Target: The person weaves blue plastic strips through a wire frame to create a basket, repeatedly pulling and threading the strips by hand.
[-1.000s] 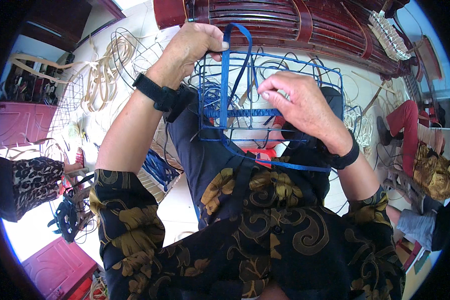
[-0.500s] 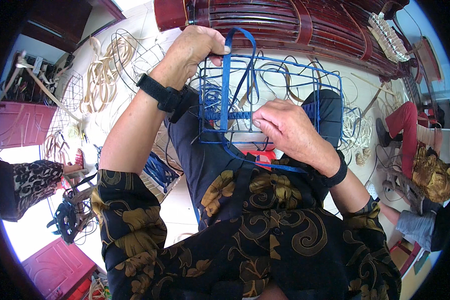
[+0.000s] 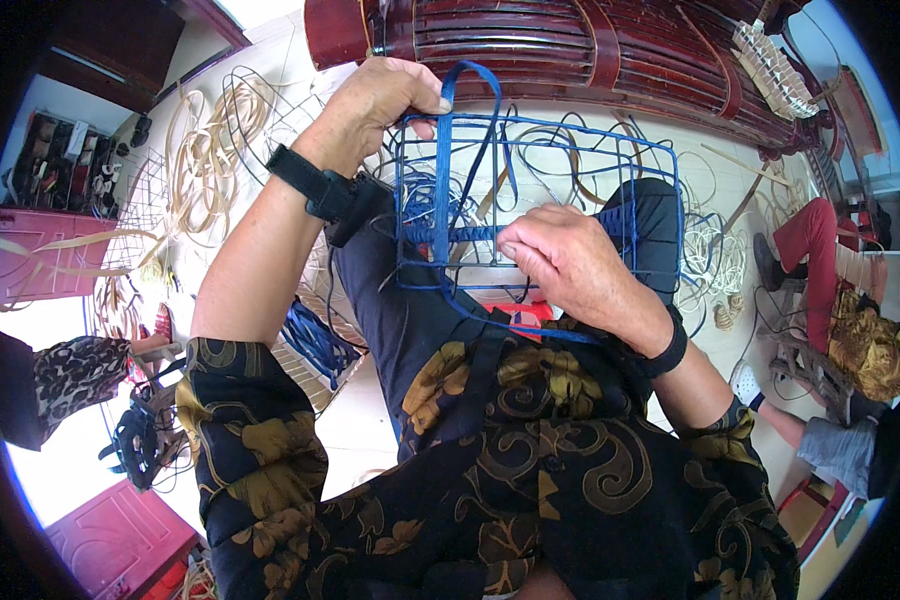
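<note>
A blue wire frame (image 3: 677,190), shaped like an open rectangular basket, rests over my thighs. My left hand (image 3: 395,97) is closed at its far left corner, thumb and fingers pinching a flat blue strip (image 3: 443,185). That strip runs down across the left part of the frame; one loop of it arches up beyond my fingers, and its lower end trails toward my lap. A blue woven band (image 3: 478,233) crosses the middle of the frame. My right hand (image 3: 575,262) is curled over this band, gripping the frame there; its fingertips are partly hidden.
Ahead stands a dark red slatted wooden bench (image 3: 510,45). Coils of tan strips (image 3: 210,165) and a bundle of pale strands (image 3: 725,265) lie on the floor. Dark blue strips (image 3: 315,340) sit by my left leg. Other people sit at both sides.
My left hand, the strip and the frame have shifted slightly left. My right hand keeps its hold. At the far left, a tan strip has swung lower.
</note>
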The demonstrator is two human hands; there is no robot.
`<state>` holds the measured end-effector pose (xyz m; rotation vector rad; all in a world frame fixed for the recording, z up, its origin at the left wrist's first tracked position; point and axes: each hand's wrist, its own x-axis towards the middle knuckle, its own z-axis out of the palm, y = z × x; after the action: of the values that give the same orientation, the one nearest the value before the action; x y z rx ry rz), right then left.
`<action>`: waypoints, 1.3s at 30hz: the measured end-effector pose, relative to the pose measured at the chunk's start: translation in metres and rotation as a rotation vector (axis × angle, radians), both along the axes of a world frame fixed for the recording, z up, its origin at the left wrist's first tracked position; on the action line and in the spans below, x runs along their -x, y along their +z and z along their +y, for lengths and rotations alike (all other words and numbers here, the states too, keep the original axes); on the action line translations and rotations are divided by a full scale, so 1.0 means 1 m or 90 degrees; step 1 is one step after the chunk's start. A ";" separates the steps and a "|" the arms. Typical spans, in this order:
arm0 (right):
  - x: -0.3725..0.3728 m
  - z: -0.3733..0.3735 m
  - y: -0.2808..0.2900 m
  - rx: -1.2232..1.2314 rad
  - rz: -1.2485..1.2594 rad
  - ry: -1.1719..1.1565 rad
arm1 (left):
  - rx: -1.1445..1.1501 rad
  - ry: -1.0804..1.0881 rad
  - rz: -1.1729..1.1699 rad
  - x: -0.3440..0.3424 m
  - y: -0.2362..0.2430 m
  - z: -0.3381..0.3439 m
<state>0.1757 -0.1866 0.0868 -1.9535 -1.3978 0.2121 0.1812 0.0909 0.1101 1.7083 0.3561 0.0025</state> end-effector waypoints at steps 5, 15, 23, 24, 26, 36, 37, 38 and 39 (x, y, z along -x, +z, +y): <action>0.003 -0.005 0.001 -0.003 0.016 -0.006 | 0.005 -0.093 0.094 -0.014 0.000 0.017; 0.004 -0.006 0.002 0.003 0.041 -0.011 | 0.014 -0.158 0.082 -0.019 -0.007 0.025; 0.005 -0.004 0.001 -0.006 0.041 -0.009 | 0.007 -0.156 0.076 -0.017 -0.005 0.022; 0.005 -0.005 0.001 -0.007 0.045 -0.014 | 0.008 -0.161 0.076 -0.018 -0.006 0.022; 0.004 -0.005 0.002 -0.014 0.039 -0.019 | -0.008 -0.148 0.071 -0.018 -0.009 0.022; 0.001 0.001 0.010 -0.026 0.019 -0.034 | 0.084 -0.074 0.063 -0.029 -0.025 0.029; 0.003 0.001 0.008 -0.020 0.026 -0.032 | 0.090 -0.107 0.047 -0.026 -0.026 0.031; 0.003 0.001 0.008 -0.019 0.021 -0.035 | 0.045 -0.071 0.008 -0.022 -0.025 0.028; 0.003 0.000 0.007 -0.018 0.016 -0.038 | -0.001 -0.035 -0.031 -0.016 -0.025 0.024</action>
<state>0.1725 -0.1861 0.0940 -1.9591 -1.3179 0.1875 0.1967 0.1149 0.0855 1.7155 0.2741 0.0039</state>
